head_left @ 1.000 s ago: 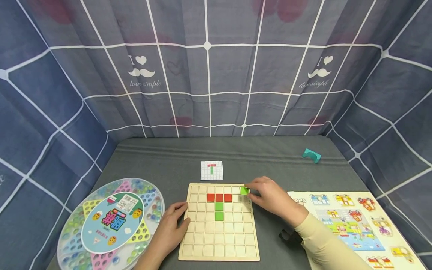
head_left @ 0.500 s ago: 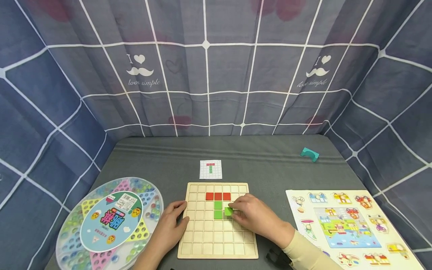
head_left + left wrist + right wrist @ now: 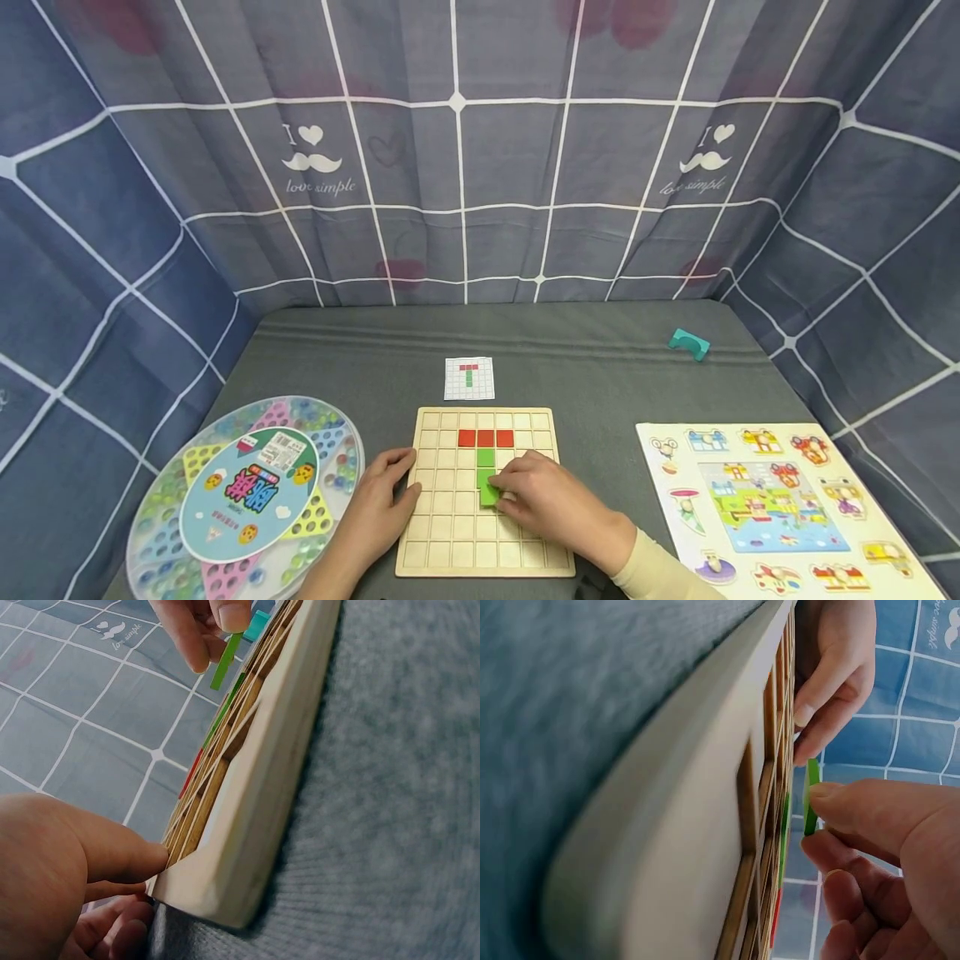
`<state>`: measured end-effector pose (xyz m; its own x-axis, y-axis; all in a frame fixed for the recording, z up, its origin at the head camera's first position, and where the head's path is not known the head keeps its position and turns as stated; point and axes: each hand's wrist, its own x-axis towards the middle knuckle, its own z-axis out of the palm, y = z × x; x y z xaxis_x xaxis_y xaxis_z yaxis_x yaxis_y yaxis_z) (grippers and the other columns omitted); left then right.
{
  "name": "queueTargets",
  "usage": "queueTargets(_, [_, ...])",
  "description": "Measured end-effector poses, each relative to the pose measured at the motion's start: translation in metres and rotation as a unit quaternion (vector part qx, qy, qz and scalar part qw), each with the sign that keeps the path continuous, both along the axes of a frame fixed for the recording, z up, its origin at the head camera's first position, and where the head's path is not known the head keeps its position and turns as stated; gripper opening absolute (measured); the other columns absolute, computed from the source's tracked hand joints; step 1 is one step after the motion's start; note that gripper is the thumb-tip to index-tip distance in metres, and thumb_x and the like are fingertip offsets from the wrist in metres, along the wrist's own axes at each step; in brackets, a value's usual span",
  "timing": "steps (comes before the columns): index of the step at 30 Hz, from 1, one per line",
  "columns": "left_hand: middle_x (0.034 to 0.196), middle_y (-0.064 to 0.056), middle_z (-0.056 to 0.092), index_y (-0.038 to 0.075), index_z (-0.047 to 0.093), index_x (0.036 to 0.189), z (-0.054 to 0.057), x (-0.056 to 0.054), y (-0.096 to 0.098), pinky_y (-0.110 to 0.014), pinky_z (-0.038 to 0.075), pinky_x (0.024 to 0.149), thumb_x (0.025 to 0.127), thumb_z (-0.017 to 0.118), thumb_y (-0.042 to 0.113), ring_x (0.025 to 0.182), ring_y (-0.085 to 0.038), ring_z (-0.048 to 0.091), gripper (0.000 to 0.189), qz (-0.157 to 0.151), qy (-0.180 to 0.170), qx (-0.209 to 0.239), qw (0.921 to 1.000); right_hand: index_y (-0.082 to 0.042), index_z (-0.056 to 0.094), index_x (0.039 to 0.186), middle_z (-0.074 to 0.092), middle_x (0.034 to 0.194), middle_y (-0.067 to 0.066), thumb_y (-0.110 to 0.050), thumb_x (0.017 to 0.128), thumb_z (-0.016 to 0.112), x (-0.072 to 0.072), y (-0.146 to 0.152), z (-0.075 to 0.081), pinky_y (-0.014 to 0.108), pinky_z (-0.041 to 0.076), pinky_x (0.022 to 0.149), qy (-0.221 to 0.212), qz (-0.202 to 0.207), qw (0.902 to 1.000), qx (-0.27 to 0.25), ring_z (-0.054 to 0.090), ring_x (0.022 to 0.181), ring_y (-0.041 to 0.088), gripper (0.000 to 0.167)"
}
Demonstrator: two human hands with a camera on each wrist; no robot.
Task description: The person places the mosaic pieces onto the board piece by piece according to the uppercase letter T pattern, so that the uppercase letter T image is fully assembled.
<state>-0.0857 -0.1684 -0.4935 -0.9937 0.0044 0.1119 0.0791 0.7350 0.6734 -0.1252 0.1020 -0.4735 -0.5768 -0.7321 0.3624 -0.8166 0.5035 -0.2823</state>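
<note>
A pale wooden grid board point(image 3: 450, 550) lies on the table, with a row of red tiles point(image 3: 486, 438) set in it. Below their middle one, two green tiles point(image 3: 486, 458) run downward, the lower partly covered. My right hand point(image 3: 558, 508) pinches another green tile point(image 3: 489, 493) between thumb and finger, at the lower end of that column. Both wrist views show this held tile point(image 3: 811, 796) tilted and raised off the grid. My left hand point(image 3: 378, 504) rests against the board's left edge, thumb and forefinger spread and touching it.
A small card point(image 3: 469, 390) printed with a red and green T lies beyond the board. At left sits a round marble game point(image 3: 251, 492). A picture puzzle board point(image 3: 772, 508) is at right, and a teal arch block point(image 3: 688, 343) lies farther back.
My right hand has carried the green tile from the board's upper right corner down and left to the foot of the green column. My left hand has stayed at the edge.
</note>
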Motion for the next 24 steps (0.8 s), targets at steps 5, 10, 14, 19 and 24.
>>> queueTargets(5, [0.138, -0.008, 0.053, 0.0, 0.057, 0.137, 0.001, 0.001, 0.0, -0.047, 0.046, 0.097, 0.092, 0.071, 0.014, 0.128, -0.03, 0.049, 0.05, -0.002, -0.003, 0.002, 1.0, -0.012, 0.078, 0.101, 0.068, 0.093, -0.006, -0.015, 0.082, 0.079, 0.006, -0.003, -0.001, 0.025, 0.05, 0.078, 0.018, 0.002, 0.9998, 0.009, 0.06, 0.087, 0.01, 0.02])
queueTargets(10, [0.139, -0.008, 0.052, 0.0, 0.057, 0.138, 0.002, 0.003, -0.001, -0.049, 0.045, 0.098, 0.092, 0.071, 0.014, 0.128, -0.031, 0.048, 0.05, -0.002, -0.006, 0.003, 1.0, -0.014, 0.077, 0.101, 0.067, 0.093, -0.007, -0.016, 0.081, 0.08, 0.01, -0.007, 0.0, 0.027, 0.05, 0.078, 0.034, -0.004, 0.999, 0.03, 0.059, 0.086, 0.01, 0.02])
queueTargets(14, [0.139, -0.008, 0.052, 0.0, 0.057, 0.138, 0.003, 0.004, -0.001, -0.048, 0.045, 0.098, 0.092, 0.071, 0.014, 0.128, -0.031, 0.048, 0.05, -0.003, -0.007, 0.003, 1.0, -0.015, 0.077, 0.102, 0.068, 0.093, -0.007, -0.017, 0.081, 0.08, 0.012, -0.008, 0.0, 0.028, 0.05, 0.078, 0.037, -0.012, 0.9985, 0.038, 0.059, 0.086, 0.01, 0.021])
queueTargets(19, [0.139, -0.008, 0.052, 0.0, 0.057, 0.138, 0.003, 0.005, -0.001, -0.049, 0.045, 0.098, 0.092, 0.071, 0.014, 0.129, -0.031, 0.048, 0.05, -0.003, -0.009, 0.002, 1.0, -0.015, 0.077, 0.103, 0.068, 0.094, -0.007, -0.018, 0.081, 0.081, 0.015, -0.007, -0.001, 0.027, 0.05, 0.078, 0.036, -0.014, 0.9988, 0.03, 0.059, 0.087, 0.01, 0.023])
queueTargets(24, [0.139, -0.008, 0.052, 0.001, 0.057, 0.138, 0.003, 0.004, -0.001, -0.048, 0.045, 0.098, 0.092, 0.071, 0.014, 0.128, -0.03, 0.048, 0.05, -0.003, -0.008, 0.002, 1.0, -0.014, 0.077, 0.103, 0.068, 0.094, -0.007, -0.019, 0.081, 0.082, 0.015, -0.006, -0.002, 0.026, 0.05, 0.077, 0.031, -0.011, 0.9994, 0.014, 0.06, 0.086, 0.01, 0.023])
